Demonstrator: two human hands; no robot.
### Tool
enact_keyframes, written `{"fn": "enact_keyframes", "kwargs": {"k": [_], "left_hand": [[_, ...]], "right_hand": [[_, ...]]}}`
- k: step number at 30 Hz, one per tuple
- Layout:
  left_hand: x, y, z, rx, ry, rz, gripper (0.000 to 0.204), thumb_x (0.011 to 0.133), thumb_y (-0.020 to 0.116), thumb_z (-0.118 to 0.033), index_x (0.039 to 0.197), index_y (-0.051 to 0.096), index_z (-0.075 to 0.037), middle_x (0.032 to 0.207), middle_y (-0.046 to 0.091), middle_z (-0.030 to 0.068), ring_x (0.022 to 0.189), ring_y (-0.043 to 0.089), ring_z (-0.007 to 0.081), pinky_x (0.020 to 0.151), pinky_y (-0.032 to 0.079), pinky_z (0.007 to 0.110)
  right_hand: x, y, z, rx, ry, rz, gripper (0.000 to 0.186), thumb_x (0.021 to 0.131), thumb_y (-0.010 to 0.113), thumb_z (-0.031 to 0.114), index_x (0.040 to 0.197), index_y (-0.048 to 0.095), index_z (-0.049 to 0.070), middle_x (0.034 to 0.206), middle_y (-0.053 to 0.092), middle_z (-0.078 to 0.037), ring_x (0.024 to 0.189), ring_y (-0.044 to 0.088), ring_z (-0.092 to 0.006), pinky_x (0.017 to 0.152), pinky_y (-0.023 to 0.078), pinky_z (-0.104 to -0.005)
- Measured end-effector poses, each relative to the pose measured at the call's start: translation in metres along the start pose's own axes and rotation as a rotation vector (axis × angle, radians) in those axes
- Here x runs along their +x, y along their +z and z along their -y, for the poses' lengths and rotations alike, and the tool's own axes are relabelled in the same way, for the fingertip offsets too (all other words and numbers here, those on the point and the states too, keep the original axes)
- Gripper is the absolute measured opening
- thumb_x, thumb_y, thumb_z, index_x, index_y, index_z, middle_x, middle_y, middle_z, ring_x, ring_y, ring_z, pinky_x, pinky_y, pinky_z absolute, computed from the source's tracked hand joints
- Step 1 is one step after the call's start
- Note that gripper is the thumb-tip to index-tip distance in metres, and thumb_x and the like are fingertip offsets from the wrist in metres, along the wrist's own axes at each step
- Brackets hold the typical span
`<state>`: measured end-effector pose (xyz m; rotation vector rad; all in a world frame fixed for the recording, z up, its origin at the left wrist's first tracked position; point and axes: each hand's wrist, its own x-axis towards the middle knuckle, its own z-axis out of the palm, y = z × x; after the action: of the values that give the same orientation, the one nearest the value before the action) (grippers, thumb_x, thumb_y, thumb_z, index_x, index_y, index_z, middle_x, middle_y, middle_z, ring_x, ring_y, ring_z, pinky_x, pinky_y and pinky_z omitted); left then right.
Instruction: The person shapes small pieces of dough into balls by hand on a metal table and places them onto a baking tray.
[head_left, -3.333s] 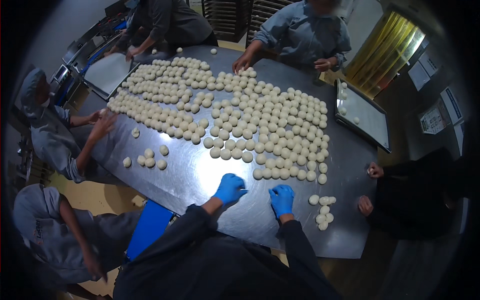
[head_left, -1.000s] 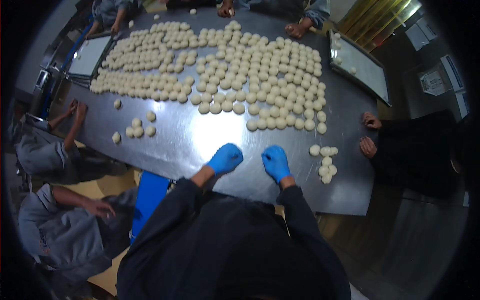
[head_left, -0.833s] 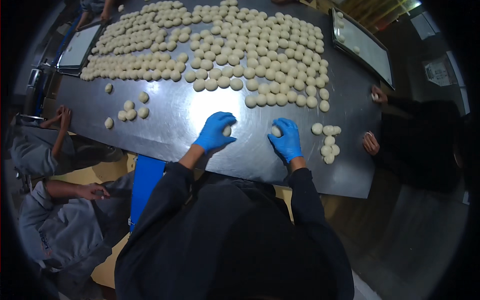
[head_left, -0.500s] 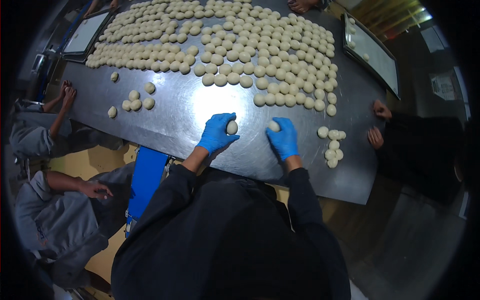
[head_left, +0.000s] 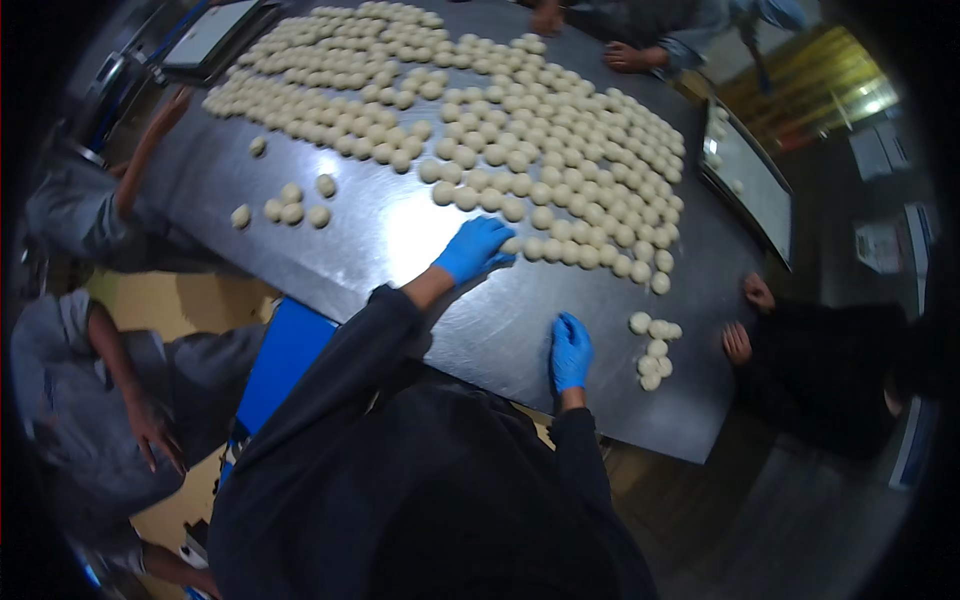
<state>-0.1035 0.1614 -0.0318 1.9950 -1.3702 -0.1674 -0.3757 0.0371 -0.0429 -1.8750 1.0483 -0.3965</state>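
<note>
My left hand (head_left: 477, 250), in a blue glove, reaches over the steel table with its fingers around a pale, round dough ball (head_left: 512, 245). That ball sits at the left end of the nearest row of dough balls (head_left: 570, 252). Closer to the table's front edge is my right hand (head_left: 571, 352), also gloved in blue, its fingers curled together. Whatever it may hold is hidden by the fingers. Many more dough balls (head_left: 560, 130) lie in packed rows across the far part of the table.
Loose dough balls (head_left: 291, 213) lie at left, and another cluster (head_left: 656, 348) at right. A tray (head_left: 755, 190) stands at the right edge, another tray (head_left: 215, 35) at far left. Co-workers' hands (head_left: 737, 342) are around the table (head_left: 480, 340); a blue panel (head_left: 285, 360) is at lower left.
My left hand has moved forward with its dough ball to the end of the nearest row. My right hand has drawn back from the rows, and its ball no longer shows. The view has tilted.
</note>
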Motion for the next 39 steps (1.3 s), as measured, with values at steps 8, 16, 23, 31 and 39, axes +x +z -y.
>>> {"fn": "enact_keyframes", "kwargs": {"k": [8,16,23,31,39], "left_hand": [[0.009,-0.038,0.023,-0.078,-0.008,-0.137,0.057,0.069,0.084,-0.008,0.122,0.063,-0.008,0.109,0.064,0.015,0.107,0.059,0.0374,0.091,0.05,0.044],[-0.109,-0.123,0.131,0.686,-0.814,-0.528,0.063,0.084,0.073,-0.035,0.14,0.055,-0.013,0.131,0.055,0.0204,0.121,0.053,0.0408,0.1,0.044,0.051],[-0.138,-0.142,0.219,0.475,-0.913,-0.626,0.041,0.095,0.06,-0.035,0.127,0.058,-0.008,0.109,0.067,0.0227,0.095,0.065,0.0446,0.084,0.053,0.052],[-0.07,-0.066,-0.068,-0.775,-0.599,0.274,0.058,0.093,0.073,-0.028,0.143,0.053,-0.007,0.116,0.068,0.0087,0.104,0.062,0.0167,0.095,0.05,0.034],[-0.072,0.003,-0.076,0.087,-0.224,0.386,0.04,0.093,0.064,-0.027,0.128,0.064,-0.008,0.126,0.065,0.0176,0.104,0.067,0.0395,0.083,0.052,0.049]], "right_hand": [[-0.033,0.002,-0.021,0.0,0.029,-0.116,0.028,0.098,0.067,0.014,0.12,0.068,-0.003,0.115,0.07,-0.011,0.103,0.065,-0.018,0.093,0.052,-0.033],[-0.031,0.016,-0.031,-0.133,-0.148,-0.245,0.023,0.096,0.065,0.01,0.115,0.071,0.0,0.099,0.067,-0.012,0.086,0.063,-0.0222,0.079,0.051,-0.0353],[-0.015,0.027,-0.004,-0.29,-0.171,-0.131,0.02,0.092,0.068,0.012,0.109,0.073,0.004,0.095,0.068,-0.015,0.086,0.066,-0.0282,0.081,0.053,-0.0385],[-0.005,0.043,0.059,0.706,0.407,0.364,0.033,0.1,0.062,0.024,0.128,0.064,0.006,0.107,0.068,-0.007,0.094,0.065,-0.0204,0.079,0.055,-0.0351],[-0.024,-0.015,0.016,0.195,0.144,0.033,0.014,0.088,0.072,0.02,0.084,0.074,0.007,0.074,0.061,-0.001,0.075,0.061,-0.0159,0.066,0.049,-0.0335]]}}
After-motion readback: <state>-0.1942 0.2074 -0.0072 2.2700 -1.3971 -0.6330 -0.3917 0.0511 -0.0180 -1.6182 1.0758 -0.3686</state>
